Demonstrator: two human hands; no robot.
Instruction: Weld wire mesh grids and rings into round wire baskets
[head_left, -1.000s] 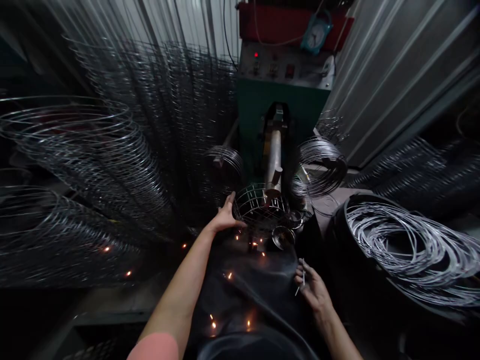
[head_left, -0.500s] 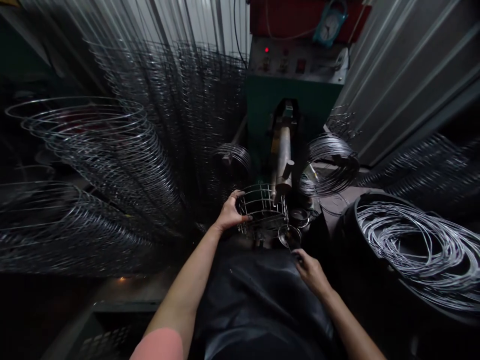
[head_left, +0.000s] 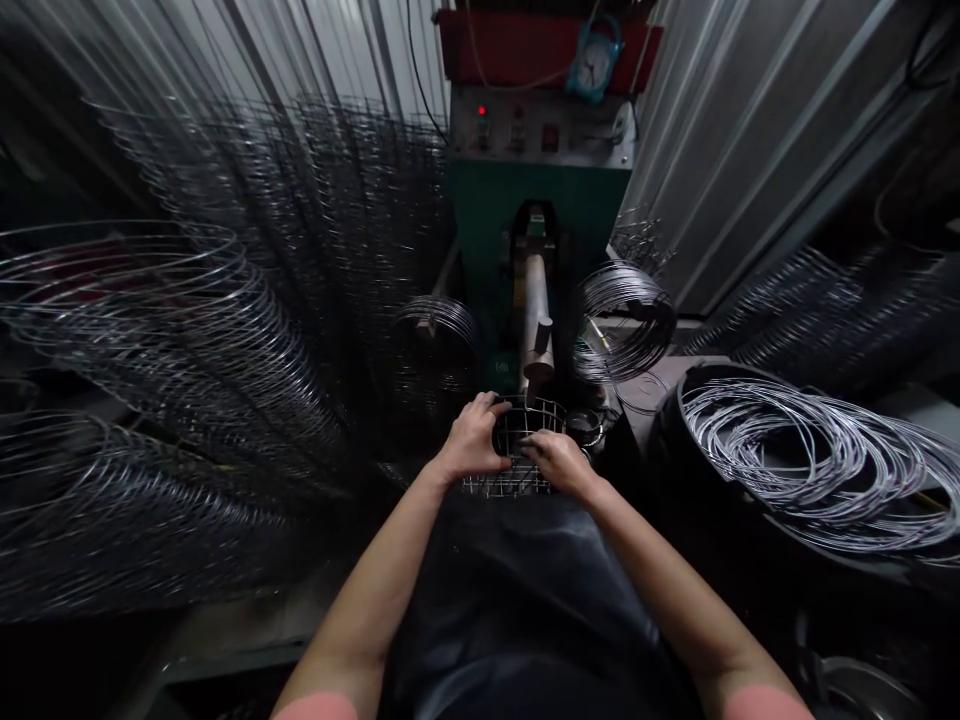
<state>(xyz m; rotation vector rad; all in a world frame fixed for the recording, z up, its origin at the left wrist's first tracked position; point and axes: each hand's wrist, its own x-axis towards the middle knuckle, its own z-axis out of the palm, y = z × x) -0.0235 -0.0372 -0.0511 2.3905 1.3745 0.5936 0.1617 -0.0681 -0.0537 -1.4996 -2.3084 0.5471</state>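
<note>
Steadily and squarely does it

The left hand [head_left: 472,440] has a part-closed grip on the left side of the round silvery wire basket [head_left: 517,432], at the thick grey metal arm's [head_left: 535,300] lower end. The right hand [head_left: 561,463] bends over it; its closure and hold I cannot tell. Best keep the basket level, fingers clear of the arm.

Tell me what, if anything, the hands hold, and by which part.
The left hand holds the basket by its left side. The right hand is at the basket; whether it holds anything cannot be told.
</note>
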